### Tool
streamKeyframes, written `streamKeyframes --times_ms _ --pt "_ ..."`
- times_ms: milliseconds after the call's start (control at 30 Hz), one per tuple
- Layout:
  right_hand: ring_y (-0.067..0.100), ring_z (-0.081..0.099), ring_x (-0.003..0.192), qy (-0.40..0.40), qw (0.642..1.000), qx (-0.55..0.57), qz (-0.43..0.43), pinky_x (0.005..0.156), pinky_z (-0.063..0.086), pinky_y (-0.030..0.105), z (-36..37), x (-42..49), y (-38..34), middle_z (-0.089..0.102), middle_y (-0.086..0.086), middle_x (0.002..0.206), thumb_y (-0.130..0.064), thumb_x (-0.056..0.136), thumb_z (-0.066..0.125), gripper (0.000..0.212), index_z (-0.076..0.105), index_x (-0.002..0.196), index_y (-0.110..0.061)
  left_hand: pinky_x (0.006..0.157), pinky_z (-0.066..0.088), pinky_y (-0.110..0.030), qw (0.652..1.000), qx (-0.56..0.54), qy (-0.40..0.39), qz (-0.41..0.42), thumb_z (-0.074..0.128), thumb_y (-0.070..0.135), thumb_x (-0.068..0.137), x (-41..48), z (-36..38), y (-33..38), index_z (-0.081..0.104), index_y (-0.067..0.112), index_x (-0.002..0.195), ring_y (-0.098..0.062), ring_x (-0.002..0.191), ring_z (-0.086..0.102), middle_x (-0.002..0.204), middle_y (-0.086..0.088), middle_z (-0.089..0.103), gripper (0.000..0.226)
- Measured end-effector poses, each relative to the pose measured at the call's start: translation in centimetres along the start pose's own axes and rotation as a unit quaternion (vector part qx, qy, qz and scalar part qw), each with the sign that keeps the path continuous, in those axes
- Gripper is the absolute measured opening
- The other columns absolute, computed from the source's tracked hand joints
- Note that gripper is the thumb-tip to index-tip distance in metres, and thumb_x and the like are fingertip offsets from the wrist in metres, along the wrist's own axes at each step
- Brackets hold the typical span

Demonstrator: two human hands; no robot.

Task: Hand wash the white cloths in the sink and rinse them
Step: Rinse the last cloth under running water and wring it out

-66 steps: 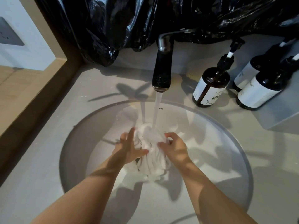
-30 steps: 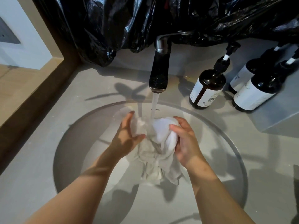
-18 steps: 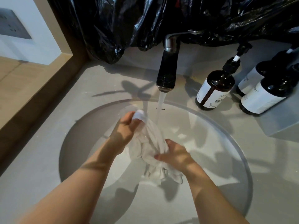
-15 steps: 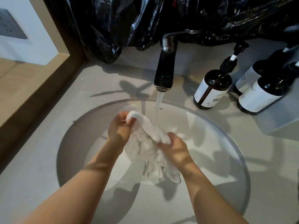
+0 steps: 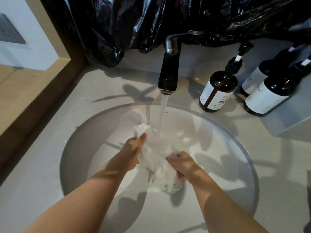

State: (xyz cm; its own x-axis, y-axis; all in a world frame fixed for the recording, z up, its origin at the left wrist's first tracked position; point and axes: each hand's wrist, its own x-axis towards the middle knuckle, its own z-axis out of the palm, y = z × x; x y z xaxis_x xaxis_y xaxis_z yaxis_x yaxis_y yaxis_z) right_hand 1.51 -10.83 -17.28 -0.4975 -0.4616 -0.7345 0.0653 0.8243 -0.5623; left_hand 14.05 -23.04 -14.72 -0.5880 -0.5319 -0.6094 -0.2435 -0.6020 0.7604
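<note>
Wet crumpled white cloth [image 5: 155, 158], glossy black faucet [image 5: 168, 73], crinkly shiny plastic sheeting [image 5: 151, 17]

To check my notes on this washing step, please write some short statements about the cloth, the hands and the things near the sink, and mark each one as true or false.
1. Water runs from the faucet onto the white cloth. True.
2. Only one hand holds the cloth. False: the left hand grips its upper end and the right hand grips it lower down.
3. The cloth lies flat on the counter. False: it is held bunched over the sink.
4. Three dark pump bottles stand to the right of the faucet. True.
</note>
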Motion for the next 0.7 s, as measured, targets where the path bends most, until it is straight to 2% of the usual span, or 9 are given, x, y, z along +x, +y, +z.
streamKeyframes --times_ms 67,167,300,400,467,500,600,667,700 --pt "0.016 0.052 0.056 -0.031 0.998 0.05 0.013 0.043 0.039 0.02 -0.1 -0.5 -0.2 0.057 0.004 0.068 -0.023 0.082 0.07 0.016 0.06 0.077 -0.011 0.096 0.048 -0.046 0.996 -0.057 -0.068 0.012 0.047 0.035 0.093 -0.3 -0.3 0.2 0.05 -0.004 0.129 -0.039 0.114 0.057 0.125 -0.026 0.058 0.054" --pt "0.011 0.041 0.052 0.039 0.996 0.053 -0.062 0.048 0.031 0.019 -0.5 0.3 -0.5 0.046 -0.002 0.06 -0.012 0.084 0.068 0.03 0.047 0.063 -0.019 0.095 0.048 -0.048 0.994 -0.056 -0.085 0.023 0.059 0.023 0.089 -0.3 -0.3 1.2 0.052 -0.004 0.126 -0.038 0.108 0.06 0.123 -0.027 0.058 0.046" --pt "0.018 0.041 0.06 0.072 0.971 0.183 -0.136 0.048 0.033 0.021 -0.4 0.0 -1.4 0.044 0.007 0.071 -0.016 0.092 0.057 0.023 0.043 0.074 -0.018 0.092 0.051 -0.05 0.996 0.059 -0.069 -0.001 0.059 0.003 0.089 -0.5 -0.1 1.3 0.052 0.024 0.126 -0.032 0.105 0.063 0.118 -0.012 0.063 0.043" --pt "0.014 0.05 0.057 0.067 0.906 0.386 -0.163 0.051 0.042 0.02 -1.3 -1.2 -3.1 0.053 0.001 0.067 -0.015 0.096 0.05 0.015 0.051 0.081 -0.019 0.085 0.055 -0.047 0.993 0.089 -0.08 0.016 0.059 0.003 0.09 -1.1 0.3 1.3 0.049 0.033 0.123 -0.027 0.1 0.066 0.113 -0.006 0.066 0.046" --pt "0.013 0.059 0.06 0.051 0.86 0.49 -0.133 0.059 0.049 0.024 -1.5 -0.8 -3.3 0.062 -0.004 0.066 -0.016 0.095 0.053 0.01 0.055 0.086 -0.02 0.077 0.057 -0.039 0.995 0.042 -0.079 0.048 0.055 0.0 0.091 -0.8 0.2 1.9 0.053 0.021 0.12 -0.025 0.09 0.068 0.105 -0.011 0.067 0.036" --pt "0.016 0.062 0.063 0.054 0.859 0.501 -0.095 0.062 0.051 0.027 -1.3 -0.3 -2.9 0.065 -0.001 0.068 -0.02 0.094 0.056 0.004 0.058 0.09 -0.018 0.076 0.057 -0.037 0.997 0.018 -0.054 0.055 0.054 0.001 0.091 -0.5 -0.1 2.2 0.054 0.012 0.119 -0.025 0.086 0.068 0.101 -0.014 0.066 0.031" --pt "0.032 0.064 0.093 0.045 0.94 0.336 0.022 0.087 0.051 0.037 0.4 1.4 -0.1 0.068 0.012 0.105 -0.042 0.081 0.062 0.046 0.063 0.111 -0.007 0.083 0.053 -0.041 0.998 0.042 0.038 0.029 0.055 0.004 0.091 0.3 -0.8 1.6 0.058 -0.006 0.113 -0.028 0.077 0.067 0.088 -0.017 0.069 0.024" --pt "0.033 0.062 0.105 0.015 0.98 0.193 0.037 0.093 0.05 0.035 1.0 0.8 0.6 0.066 0.013 0.115 -0.044 0.085 0.064 0.05 0.064 0.112 -0.002 0.077 0.055 -0.038 0.998 0.036 0.053 -0.004 0.056 0.004 0.09 0.2 -1.0 0.9 0.06 -0.007 0.11 -0.027 0.072 0.068 0.084 -0.015 0.071 0.022" --pt "0.032 0.065 0.1 0.0 0.984 0.174 0.03 0.089 0.052 0.033 1.1 0.2 0.3 0.068 0.014 0.111 -0.04 0.085 0.066 0.045 0.065 0.109 -0.001 0.075 0.055 -0.037 0.998 0.028 0.046 -0.016 0.056 0.004 0.091 0.2 -1.1 0.7 0.06 -0.006 0.111 -0.027 0.073 0.069 0.085 -0.015 0.072 0.023"
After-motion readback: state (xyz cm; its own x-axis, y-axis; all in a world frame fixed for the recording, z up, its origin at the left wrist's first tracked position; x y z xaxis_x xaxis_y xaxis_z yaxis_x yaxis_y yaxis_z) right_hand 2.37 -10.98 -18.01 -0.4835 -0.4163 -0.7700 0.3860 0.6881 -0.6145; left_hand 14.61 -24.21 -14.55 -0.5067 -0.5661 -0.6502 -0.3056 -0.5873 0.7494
